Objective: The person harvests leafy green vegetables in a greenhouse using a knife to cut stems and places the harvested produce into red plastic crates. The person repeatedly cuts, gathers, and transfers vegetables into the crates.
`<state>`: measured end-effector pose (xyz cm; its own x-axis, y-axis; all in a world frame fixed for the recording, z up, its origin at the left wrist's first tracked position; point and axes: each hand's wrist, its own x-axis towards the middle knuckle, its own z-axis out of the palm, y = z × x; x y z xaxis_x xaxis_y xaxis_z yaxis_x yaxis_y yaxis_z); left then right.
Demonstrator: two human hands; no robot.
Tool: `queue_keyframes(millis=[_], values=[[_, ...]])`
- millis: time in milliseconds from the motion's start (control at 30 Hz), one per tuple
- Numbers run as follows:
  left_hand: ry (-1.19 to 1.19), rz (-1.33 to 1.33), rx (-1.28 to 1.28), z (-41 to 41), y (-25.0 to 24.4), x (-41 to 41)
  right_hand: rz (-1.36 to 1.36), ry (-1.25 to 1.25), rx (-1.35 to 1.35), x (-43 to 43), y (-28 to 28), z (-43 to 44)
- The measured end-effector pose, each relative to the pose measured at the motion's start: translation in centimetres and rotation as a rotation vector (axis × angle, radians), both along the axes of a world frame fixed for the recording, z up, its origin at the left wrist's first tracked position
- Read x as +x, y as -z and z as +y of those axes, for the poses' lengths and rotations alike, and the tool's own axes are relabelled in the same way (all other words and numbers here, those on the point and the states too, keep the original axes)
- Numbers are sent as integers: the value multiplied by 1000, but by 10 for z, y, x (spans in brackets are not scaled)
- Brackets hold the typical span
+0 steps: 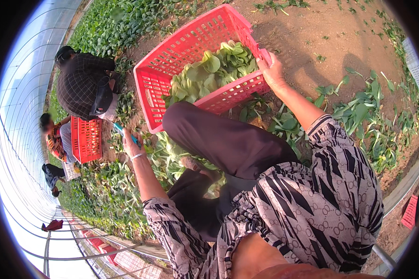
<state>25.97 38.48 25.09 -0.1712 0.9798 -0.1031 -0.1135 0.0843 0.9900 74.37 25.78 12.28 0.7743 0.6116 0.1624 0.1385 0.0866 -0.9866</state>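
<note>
My left hand [132, 143], with a pale bracelet at the wrist, is closed around a teal-handled tool [118, 127]; its tip is too small to make out. My right hand [273, 72] grips the near right end of a red plastic crate [223, 96] by its rim. The crate tilts towards me against my raised knee. Inside it lie heads of leafy greens, like bok choy [209, 68], covering part of the bottom. Cut or loose greens [167, 153] lie on the soil beside and under my legs.
A person in a dark checked jacket [78, 80] bends at the left, near another red crate [87, 139]. Two more people are beyond. Growing greens [125, 21] fill the upper left. Loose leaves [359, 108] lie on bare soil at right. A curved greenhouse frame stands at left.
</note>
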Motion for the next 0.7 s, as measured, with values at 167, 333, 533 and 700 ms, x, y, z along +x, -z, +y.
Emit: queue_keyframes(millis=[167, 333, 533, 700], values=[[-56, 384, 104, 56, 29, 26, -22, 23, 7, -4, 0, 3], [39, 414, 58, 88, 63, 31, -1, 13, 53, -3, 2, 2], [103, 475, 35, 99, 57, 17, 14, -18, 63, -6, -9, -11], [38, 549, 10, 82, 32, 17, 29, -130, -99, 9, -34, -27]])
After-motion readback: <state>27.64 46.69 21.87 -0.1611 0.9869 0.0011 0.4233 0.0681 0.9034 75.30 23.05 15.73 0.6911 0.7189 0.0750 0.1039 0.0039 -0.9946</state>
